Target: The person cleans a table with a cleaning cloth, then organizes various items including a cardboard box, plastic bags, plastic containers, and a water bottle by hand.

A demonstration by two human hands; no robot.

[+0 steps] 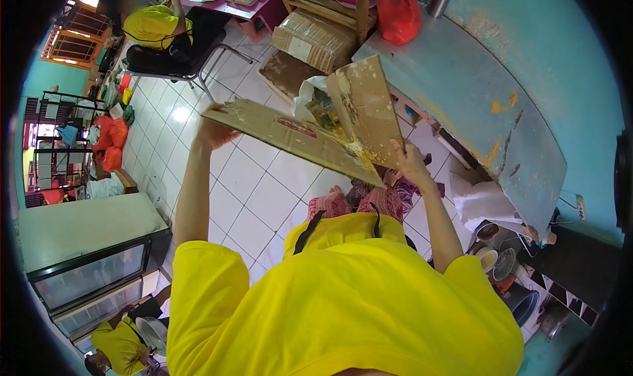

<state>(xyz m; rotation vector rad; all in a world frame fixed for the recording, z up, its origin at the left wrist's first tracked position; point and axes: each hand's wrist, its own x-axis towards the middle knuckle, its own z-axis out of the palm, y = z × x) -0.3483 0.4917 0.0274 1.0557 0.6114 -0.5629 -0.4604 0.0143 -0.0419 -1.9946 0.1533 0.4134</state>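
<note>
A worn piece of cardboard [290,138], spotted with pale residue and bearing a red mark, is spread in front of my body. My left hand [217,133] grips its far left end, fingers partly behind it. A second cardboard flap [369,109] stands at an angle to it on the right, and my right hand [410,161] holds that flap's lower right edge. Yellow crumbs [362,153] lie where the two pieces meet. Behind them, a white plastic bag [306,95] with mixed scraps shows between the flaps.
A grey worktop [461,79] runs along the right wall, with a red bag [397,13] on it. Wrapped cardboard [310,39] stands beyond. One person [155,26] sits at the upper left; another [119,346] is at the lower left, near a glass-fronted cabinet [92,270].
</note>
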